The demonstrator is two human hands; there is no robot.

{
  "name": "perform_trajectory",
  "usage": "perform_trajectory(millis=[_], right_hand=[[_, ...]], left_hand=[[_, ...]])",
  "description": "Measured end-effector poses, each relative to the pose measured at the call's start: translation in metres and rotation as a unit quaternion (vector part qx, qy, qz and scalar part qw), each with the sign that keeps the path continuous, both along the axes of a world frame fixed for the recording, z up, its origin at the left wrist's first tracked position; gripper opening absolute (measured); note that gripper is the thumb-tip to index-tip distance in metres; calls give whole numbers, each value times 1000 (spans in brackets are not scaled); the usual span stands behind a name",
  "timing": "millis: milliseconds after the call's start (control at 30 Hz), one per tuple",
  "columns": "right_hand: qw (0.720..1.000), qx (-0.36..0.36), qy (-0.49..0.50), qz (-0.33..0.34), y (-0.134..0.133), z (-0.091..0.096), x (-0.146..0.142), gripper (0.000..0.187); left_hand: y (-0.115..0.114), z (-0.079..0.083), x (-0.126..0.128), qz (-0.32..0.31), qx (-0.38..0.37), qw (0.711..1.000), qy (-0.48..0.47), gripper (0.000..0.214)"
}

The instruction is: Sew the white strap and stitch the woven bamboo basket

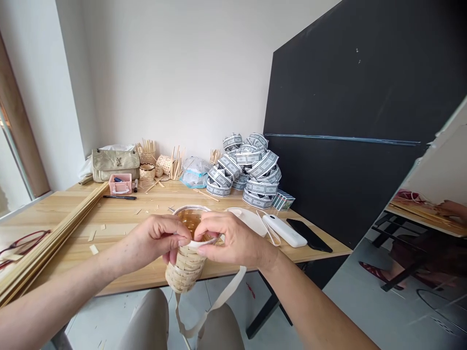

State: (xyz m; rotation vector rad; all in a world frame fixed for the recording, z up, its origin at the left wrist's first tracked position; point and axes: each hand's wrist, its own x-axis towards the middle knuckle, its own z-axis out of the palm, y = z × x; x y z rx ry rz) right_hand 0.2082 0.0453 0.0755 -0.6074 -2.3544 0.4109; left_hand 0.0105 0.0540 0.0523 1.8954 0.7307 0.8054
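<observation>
A small woven basket (186, 270) of pale strips hangs tilted at the table's front edge, above my knees. White binding (193, 208) runs along its rim, and a long pale strip (228, 294) loops down from it. My left hand (160, 240) pinches the near side of the rim with thumb and forefinger, other fingers curled against the outer wall. Just beside it, my right hand (229, 238) grips the rim, its fingers reaching inside and its thumb outside. Whether either hand also pinches the binding is hidden by the fingers.
A bundle of long strips (62, 228) lies at left, near red glasses (27, 243). Behind stand a pink box (120, 183), a handbag (115, 164) and stacked patterned rolls (251, 170). A white power bank (284, 230) and black phone (309, 235) lie at right, before a black panel (357, 97).
</observation>
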Motion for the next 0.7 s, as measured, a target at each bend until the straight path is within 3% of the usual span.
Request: perform_trajectory(millis=[133,333,467,700], right_hand=[[997,58,-43,-9,0,-3,-3,12],[997,69,-34,-18,0,-7,-6,17],[998,57,-18,-16,0,-5,-6,17],[998,-35,-49,-12,3,10,-4,12]], left_hand=[[0,-2,-3,-5,-3,1000,-1,42],[-3,-1,-3,-2,51,999,1,37],[-1,-4,0,18,110,994,-18,29],[11,-2,-1,18,90,995,-47,21]])
